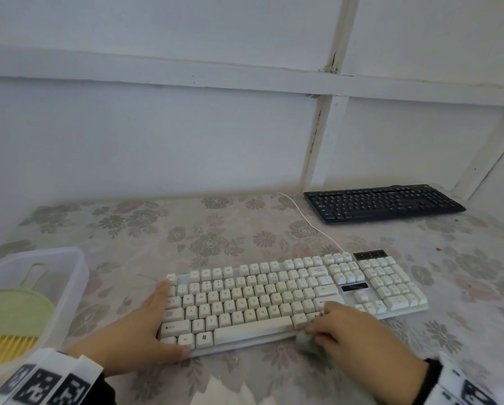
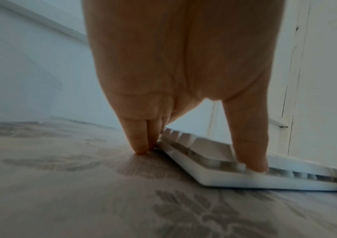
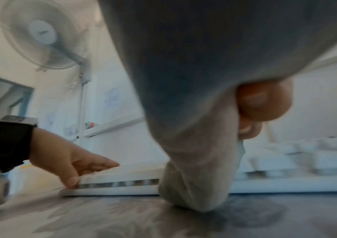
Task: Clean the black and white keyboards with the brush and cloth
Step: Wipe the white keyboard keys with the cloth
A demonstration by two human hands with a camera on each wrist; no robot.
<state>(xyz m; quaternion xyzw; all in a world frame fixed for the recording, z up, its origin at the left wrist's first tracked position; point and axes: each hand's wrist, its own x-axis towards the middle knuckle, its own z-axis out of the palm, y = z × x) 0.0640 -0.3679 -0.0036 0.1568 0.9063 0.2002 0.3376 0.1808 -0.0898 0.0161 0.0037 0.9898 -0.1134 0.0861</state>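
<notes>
The white keyboard [image 1: 297,299] is seen lying flat on the flowered tablecloth [image 1: 215,229] in the lower centre of the head frame, with its white cable [image 1: 306,220] running up toward the black keyboard [image 1: 383,203], which is set well apart at the right middle by the wall. The left hand [image 1: 139,331] is laid open against the keyboard's left end, fingers straight along the edge and thumb pressed at the near corner. A bunched grey cloth [image 1: 307,342] is held in the curled fingers of the right hand [image 1: 358,337] and is pressed at the near edge, below the bottom key row.

Several faults could be expected. The keyboard could be slid or turned if the bracing hand were eased while the cloth is dragged. A loose fold could be caught under a keycap and the cap lifted. Grit could merely be pushed between keys, the brush [image 1: 9,325] being left in the clear tub [image 1: 69,276] at the lower left.

The black keyboard, tub and brush are shown only by the head view. The gap under the keycaps and the fingertips [image 2: 141,148] resting on the tablecloth are shown only in the left wrist view. A wall fan [image 3: 41,37], at upper left, and the cloth's lower tip touching the tablecloth are given only by the right wrist view.
</notes>
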